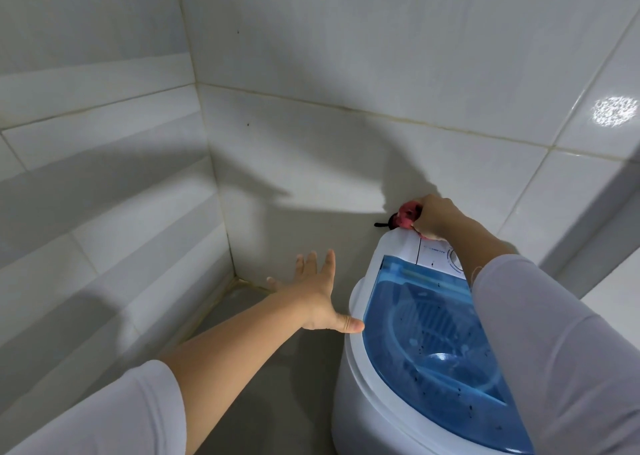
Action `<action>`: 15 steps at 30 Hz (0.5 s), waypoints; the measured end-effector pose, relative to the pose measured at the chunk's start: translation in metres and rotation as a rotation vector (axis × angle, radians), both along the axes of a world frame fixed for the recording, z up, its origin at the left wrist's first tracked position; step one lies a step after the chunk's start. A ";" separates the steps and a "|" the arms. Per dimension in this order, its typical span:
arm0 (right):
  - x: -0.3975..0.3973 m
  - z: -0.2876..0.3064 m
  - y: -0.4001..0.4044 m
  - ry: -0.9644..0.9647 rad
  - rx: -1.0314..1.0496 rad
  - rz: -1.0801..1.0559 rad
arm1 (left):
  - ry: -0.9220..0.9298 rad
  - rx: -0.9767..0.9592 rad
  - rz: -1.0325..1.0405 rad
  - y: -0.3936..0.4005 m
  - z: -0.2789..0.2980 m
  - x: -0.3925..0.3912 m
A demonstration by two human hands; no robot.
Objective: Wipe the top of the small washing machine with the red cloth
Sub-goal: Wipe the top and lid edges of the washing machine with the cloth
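- Your right hand [437,216] is clenched around the bunched red cloth [408,215], pressing it at the far back edge of the small washing machine [381,395], close to the tiled wall [346,73].
- Your left hand [317,293] is released, fingers spread, hovering beside the machine with the thumb tip just at its white rim.
- The translucent blue lid [429,337] is closed, dark specks dotting it.
- White sleeves cover both of your upper arms.
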State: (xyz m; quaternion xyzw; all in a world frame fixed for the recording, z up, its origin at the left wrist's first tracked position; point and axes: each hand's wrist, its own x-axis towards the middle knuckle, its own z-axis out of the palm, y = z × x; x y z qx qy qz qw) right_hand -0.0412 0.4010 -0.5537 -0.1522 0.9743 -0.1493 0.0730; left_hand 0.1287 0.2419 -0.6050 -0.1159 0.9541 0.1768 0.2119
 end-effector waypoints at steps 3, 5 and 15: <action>0.008 -0.001 -0.002 0.031 -0.032 0.009 | 0.001 -0.014 -0.008 0.000 0.000 -0.001; 0.017 -0.002 0.000 0.068 -0.061 -0.016 | 0.003 -0.030 -0.018 -0.001 -0.001 -0.002; 0.060 0.048 0.040 0.227 -0.447 -0.167 | 0.072 -0.161 -0.069 0.007 0.013 0.004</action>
